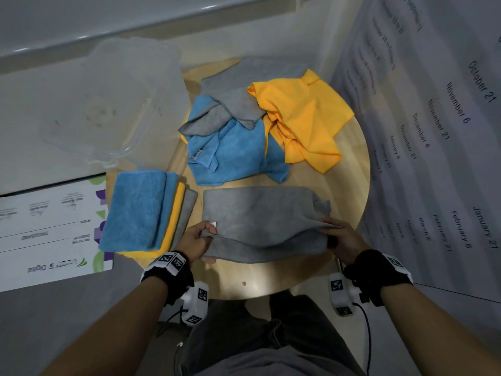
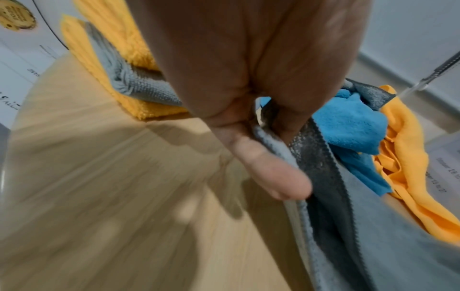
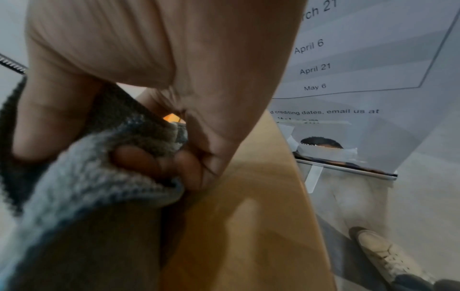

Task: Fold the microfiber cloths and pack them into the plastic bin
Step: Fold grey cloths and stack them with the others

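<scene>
While gripped at both near corners, grey cloth lying part-folded on round wooden worktop, near edge lifted. Left hand pinching left corner between thumb and fingers; right hand curled round right corner, fingertips tucked under the fabric.

Risks, as judged:
- Far right corner bunched and rumpled; carrying the fold over as it stands likely to lock in a crooked edge.
- Uneven pull between the two hands likely to skew the layers.
- Folded stack (blue on top, yellow and grey beneath) just left of the cloth, overhanging worktop edge near left wrist; a nudge could shift or topple it.
- Loose pile of unfolded cloths (blue, grey, yellow) just beyond far edge; sweeping the fold forward could snag it.
- Clear plastic bin at far left, tilted, partly off the worktop; could slide when loaded.

Hard to make out:
- Layer count in grey cloth not countable; left wrist view shows at least two edges.
- Number of cloths in pile and in stack uncertain.
- Bin interior apparently without cloths, though translucent walls blur it.
- Both wrist views motion-blurred, mostly filled by palm.
- Bin's support under its left side unclear.
</scene>
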A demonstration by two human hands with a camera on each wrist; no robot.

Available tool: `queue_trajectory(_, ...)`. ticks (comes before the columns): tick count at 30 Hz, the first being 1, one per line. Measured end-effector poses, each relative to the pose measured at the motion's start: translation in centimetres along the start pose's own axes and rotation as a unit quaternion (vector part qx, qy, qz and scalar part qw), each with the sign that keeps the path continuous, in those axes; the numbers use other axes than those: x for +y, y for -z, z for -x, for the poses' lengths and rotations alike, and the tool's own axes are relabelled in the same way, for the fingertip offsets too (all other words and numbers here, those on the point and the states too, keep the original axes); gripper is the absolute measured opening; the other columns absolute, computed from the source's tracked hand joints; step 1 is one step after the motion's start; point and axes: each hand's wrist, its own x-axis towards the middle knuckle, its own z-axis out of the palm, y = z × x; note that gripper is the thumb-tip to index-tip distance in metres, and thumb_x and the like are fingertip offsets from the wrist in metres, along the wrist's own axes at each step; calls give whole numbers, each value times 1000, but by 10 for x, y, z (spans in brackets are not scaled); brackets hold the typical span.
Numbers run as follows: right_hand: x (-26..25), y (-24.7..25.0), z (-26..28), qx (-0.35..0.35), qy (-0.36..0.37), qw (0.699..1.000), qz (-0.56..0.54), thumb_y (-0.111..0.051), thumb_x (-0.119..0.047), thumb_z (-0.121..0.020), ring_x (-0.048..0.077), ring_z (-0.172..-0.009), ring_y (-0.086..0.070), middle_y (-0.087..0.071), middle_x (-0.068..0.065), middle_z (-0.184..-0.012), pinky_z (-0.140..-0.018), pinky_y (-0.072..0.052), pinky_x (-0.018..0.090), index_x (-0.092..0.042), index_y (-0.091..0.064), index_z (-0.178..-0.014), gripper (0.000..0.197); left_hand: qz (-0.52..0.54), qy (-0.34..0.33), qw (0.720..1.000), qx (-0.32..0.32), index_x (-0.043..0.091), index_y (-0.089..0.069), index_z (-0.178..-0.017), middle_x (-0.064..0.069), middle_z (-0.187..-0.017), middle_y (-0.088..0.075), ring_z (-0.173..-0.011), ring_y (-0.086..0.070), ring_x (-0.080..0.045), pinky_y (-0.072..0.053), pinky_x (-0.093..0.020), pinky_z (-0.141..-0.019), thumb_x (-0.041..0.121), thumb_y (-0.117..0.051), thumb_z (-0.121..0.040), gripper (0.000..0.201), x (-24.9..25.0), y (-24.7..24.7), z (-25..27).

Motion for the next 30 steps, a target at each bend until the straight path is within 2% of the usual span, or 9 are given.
queue_trajectory(3, 3, 1, 5, -11, -31, 999, 24, -96, -38, -29, 25, -89, -70, -73, 11, -96, -71, -58, 31, -11, -77, -84, 64, 20, 7, 1000, 5, 11, -55, -76, -7, -87, -51, -74, -55, -23, -54, -28, -45, -7, -43, -90, 25, 0, -3, 4)
queue_trajectory(7, 5, 1, 5, 36, -29, 997, 57, -72, -13, -74, 31, -104, -62, -67, 14, -106, -88, -51, 38, -7, -70, -95, 22, 81, 8, 997, 4, 4, -54, -69, -10, -78, -54, -71, -57, -23, -57, -28, -52, -16, -48, -86, 27, -2, -6, 4)
queue_trajectory(9, 6, 3, 7, 64, 1, 996, 60, -82, -22, -65, 31, -109, -60, -68, 15, -109, -93, -51, 37, -5, -72, -95, 36, 58, -8, 998, 7, 4, -56, -67, -9, -76, -56, -72, -56, -23, -56, -27, -54, -22, -49, -82, 31, -9, -3, -1)
queue_trajectory(11, 7, 6, 9, 88, 38, 993, 72, -93, -42, -39, 23, -101, -65, -71, 12, -103, -83, -55, 29, -9, -77, -86, 60, 7, -18, 1000, 10, 7, -60, -66, -7, -73, -57, -71, -54, -21, -51, -25, -57, -22, -50, -80, 34, -17, 2, -4)
queue_trajectory(13, 7, 11, 13, 86, 55, 993, 60, -93, -48, -33, 20, -94, -68, -74, 8, -96, -75, -56, 24, -14, -78, -79, 60, -15, -14, 1000, 22, 11, -61, -67, -5, -70, -57, -65, -50, -16, -45, -17, -49, -19, -50, -80, 35, -23, 4, -6)
queue_trajectory(18, 4, 9, 24, 70, 11, 994, 84, -74, -9, -75, 22, -86, -66, -72, 10, -89, -65, -56, 21, -6, -73, -86, 11, 26, -10, 998, 50, 12, -63, -69, -4, -69, -59, -59, -49, -14, -39, -11, -41, -16, -55, -82, 31, -35, 5, -10)
queue_trajectory(20, 6, 15, 26, 91, -2, 980, 178, -57, 3, -87, 16, -89, -62, -68, 10, -95, -65, -55, 16, -3, -69, -94, 16, 37, -2, 997, 60, 14, -64, -69, -3, -69, -60, -59, -49, -14, -39, -12, -43, -11, -59, -82, 29, -38, 3, -11)
queue_trajectory(25, 15, 42, 33, 85, -36, 939, 331, -65, 7, -81, 18, -96, -58, -66, 1, -94, -81, -49, 24, -13, -72, -87, 22, 82, 30, 992, 90, 9, -58, -65, -7, -71, -55, -68, -52, -23, -52, -24, -46, -14, -48, -84, 32, -40, 4, -6)
queue_trajectory(30, 17, 44, 44, 145, -94, 941, 293, -66, 9, -80, 17, -72, -58, -64, 8, -85, -50, -49, 14, -1, -67, -87, 12, 88, 59, 990, 93, 10, -64, -55, -9, -70, -60, -74, -56, -26, -54, -28, -59, -17, -43, -77, 41, -44, 12, -3)
